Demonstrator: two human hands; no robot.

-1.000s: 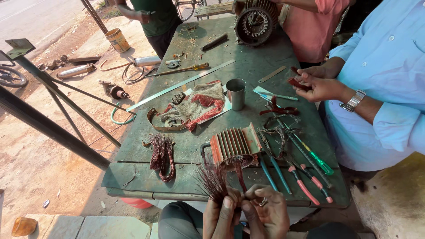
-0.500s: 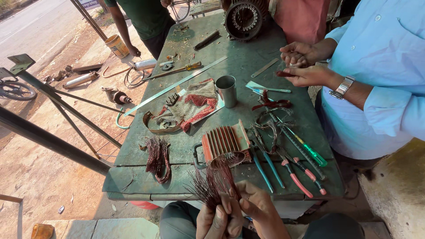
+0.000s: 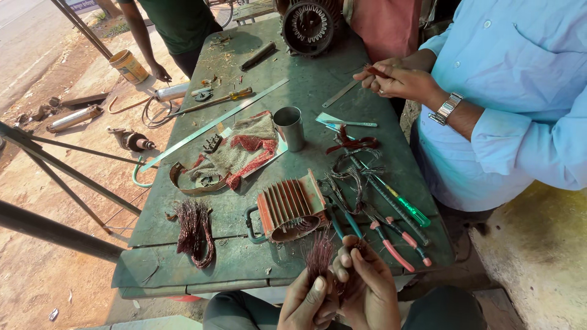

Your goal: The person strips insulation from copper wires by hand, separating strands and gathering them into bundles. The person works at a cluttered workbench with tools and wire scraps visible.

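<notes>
Left hand (image 3: 307, 301): low at the near bench edge, fingers closed around a tuft of copper wire (image 3: 319, 256) whose frayed ends stand up above the thumb. Right hand (image 3: 367, 284): just beside the left and touching it, fingers pinched on strands of the same wire. Bench (image 3: 244, 260): worn green top, crowded. Stator (image 3: 291, 205): red finned housing lying on its side just beyond the hands, open end toward the person. Wire coil (image 3: 194, 231): dark reddish loop, left of the stator near the front edge. Pliers (image 3: 386, 240): pink handles, right of the hands, beside a screwdriver (image 3: 405, 206) with a green handle and other long tools lying slantwise. Loose wire (image 3: 351, 174): tangled, behind those tools. Cup (image 3: 289, 127): metal, upright, mid-bench. Rag (image 3: 241, 151): grey and red, crumpled left of the cup, on a pale sheet. Strip (image 3: 211, 123): long flat metal bar, laid diagonally across the bench. Motor shell (image 3: 307, 27): round, dark, at the far end, winding slots facing the camera. Co-worker (image 3: 507, 91): light blue shirt, wristwatch, standing at the right side, both hands held together over the bench around a small reddish piece; what it is cannot be told. Second person (image 3: 177, 24): dark green shirt, at the far left corner, one hand hanging near the bench edge. Bucket (image 3: 128, 66): yellowish, on the ground.
</notes>
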